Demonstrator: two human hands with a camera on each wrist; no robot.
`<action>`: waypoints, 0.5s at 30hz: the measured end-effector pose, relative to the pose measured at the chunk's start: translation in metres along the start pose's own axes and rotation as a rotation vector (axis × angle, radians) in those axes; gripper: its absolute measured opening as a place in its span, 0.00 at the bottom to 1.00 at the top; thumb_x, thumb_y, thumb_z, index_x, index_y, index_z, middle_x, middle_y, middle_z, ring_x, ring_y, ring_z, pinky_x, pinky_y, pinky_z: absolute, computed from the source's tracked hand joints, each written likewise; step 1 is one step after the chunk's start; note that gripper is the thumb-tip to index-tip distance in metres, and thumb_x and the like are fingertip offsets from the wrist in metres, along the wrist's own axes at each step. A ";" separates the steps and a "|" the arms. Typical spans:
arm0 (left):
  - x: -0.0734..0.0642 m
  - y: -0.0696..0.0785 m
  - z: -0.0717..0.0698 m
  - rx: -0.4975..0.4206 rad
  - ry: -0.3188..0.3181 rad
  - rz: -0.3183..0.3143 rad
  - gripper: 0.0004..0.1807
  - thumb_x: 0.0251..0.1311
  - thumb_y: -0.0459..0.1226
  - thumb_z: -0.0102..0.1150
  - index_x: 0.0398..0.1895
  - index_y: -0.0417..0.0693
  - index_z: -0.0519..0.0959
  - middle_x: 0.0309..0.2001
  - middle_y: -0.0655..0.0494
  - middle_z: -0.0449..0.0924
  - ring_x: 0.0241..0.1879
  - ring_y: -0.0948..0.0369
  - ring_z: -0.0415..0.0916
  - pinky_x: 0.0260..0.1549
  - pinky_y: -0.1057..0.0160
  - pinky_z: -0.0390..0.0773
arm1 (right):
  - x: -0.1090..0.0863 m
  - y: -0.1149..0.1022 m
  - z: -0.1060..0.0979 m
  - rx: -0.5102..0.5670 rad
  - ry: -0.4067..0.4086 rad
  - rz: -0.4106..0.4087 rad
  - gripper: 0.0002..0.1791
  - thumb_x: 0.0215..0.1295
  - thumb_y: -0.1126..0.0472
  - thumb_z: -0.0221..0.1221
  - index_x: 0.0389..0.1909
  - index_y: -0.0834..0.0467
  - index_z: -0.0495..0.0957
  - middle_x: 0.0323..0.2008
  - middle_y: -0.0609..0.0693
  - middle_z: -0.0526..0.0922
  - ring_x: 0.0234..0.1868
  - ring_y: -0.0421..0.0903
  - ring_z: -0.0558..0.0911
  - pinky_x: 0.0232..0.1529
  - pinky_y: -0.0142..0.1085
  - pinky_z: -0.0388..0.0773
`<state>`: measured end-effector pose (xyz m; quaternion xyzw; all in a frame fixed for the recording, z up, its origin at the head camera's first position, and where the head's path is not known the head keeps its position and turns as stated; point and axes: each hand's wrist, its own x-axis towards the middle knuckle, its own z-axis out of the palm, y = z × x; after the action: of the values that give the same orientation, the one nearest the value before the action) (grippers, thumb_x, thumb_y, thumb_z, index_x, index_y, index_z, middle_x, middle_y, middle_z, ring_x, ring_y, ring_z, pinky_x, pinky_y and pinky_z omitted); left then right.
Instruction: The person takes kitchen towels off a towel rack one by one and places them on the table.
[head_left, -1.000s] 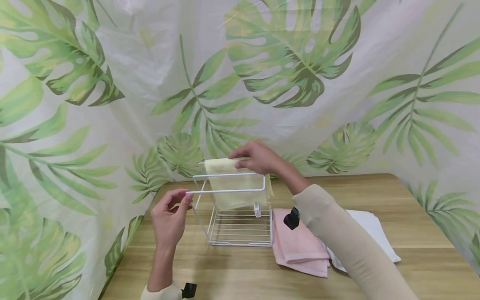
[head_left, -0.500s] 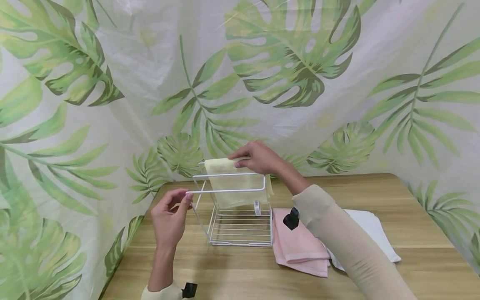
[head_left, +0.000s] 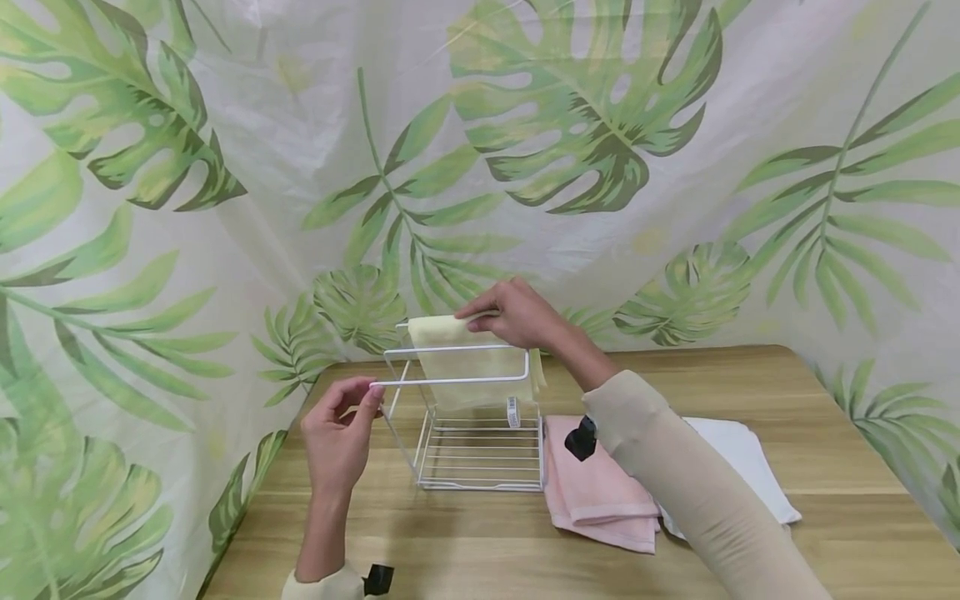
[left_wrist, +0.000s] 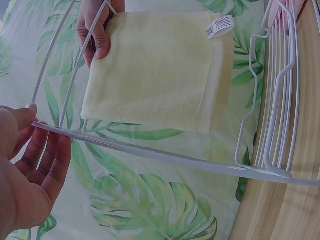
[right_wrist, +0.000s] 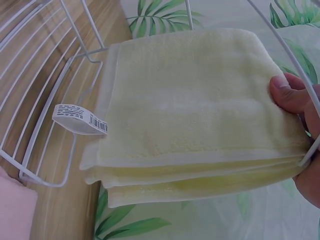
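Observation:
A pale yellow towel (head_left: 465, 379) hangs folded over the rear top bar of a white wire rack (head_left: 480, 485), its white label (right_wrist: 82, 119) sticking out at the lower edge. My right hand (head_left: 517, 314) pinches the towel at its top fold, thumb on the near side, as the right wrist view also shows. With thumb and fingertips, my left hand (head_left: 341, 429) holds the front left corner of the rack's upper frame. In the left wrist view the thumb and fingers of the left hand (left_wrist: 30, 165) close on that white bar.
A folded pink towel (head_left: 600, 500) lies right beside the rack on the wooden table (head_left: 495, 550). Farther right is a white towel (head_left: 738, 467), partly under the right sleeve. A leaf-patterned sheet (head_left: 570, 167) hangs behind the table.
Hardly anything differs. The towel's lower edge and label sit very slightly higher, while both hands keep their places on the towel and rack.

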<state>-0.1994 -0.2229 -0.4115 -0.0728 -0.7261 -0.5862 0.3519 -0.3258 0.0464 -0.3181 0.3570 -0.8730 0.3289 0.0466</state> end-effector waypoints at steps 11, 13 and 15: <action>0.001 0.000 -0.001 -0.005 0.003 -0.015 0.05 0.67 0.27 0.71 0.43 0.34 0.87 0.32 0.66 0.85 0.30 0.67 0.86 0.31 0.72 0.90 | 0.001 -0.002 0.001 -0.008 0.024 -0.006 0.12 0.72 0.60 0.70 0.53 0.50 0.92 0.49 0.49 0.93 0.19 0.35 0.66 0.28 0.29 0.70; 0.001 0.000 -0.002 -0.003 0.004 -0.014 0.05 0.67 0.27 0.71 0.43 0.34 0.87 0.32 0.66 0.85 0.30 0.66 0.86 0.31 0.72 0.90 | 0.002 -0.003 0.001 -0.013 0.037 -0.012 0.11 0.72 0.60 0.70 0.52 0.50 0.92 0.47 0.49 0.94 0.18 0.35 0.63 0.26 0.28 0.67; 0.001 0.000 -0.002 -0.004 0.004 -0.013 0.05 0.67 0.27 0.71 0.43 0.33 0.87 0.32 0.66 0.85 0.30 0.65 0.86 0.31 0.72 0.90 | 0.002 -0.004 0.001 -0.012 0.055 -0.015 0.10 0.72 0.61 0.69 0.51 0.50 0.92 0.46 0.49 0.94 0.18 0.36 0.61 0.25 0.29 0.64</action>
<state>-0.1994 -0.2253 -0.4110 -0.0674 -0.7248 -0.5899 0.3495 -0.3249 0.0424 -0.3164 0.3541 -0.8707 0.3328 0.0753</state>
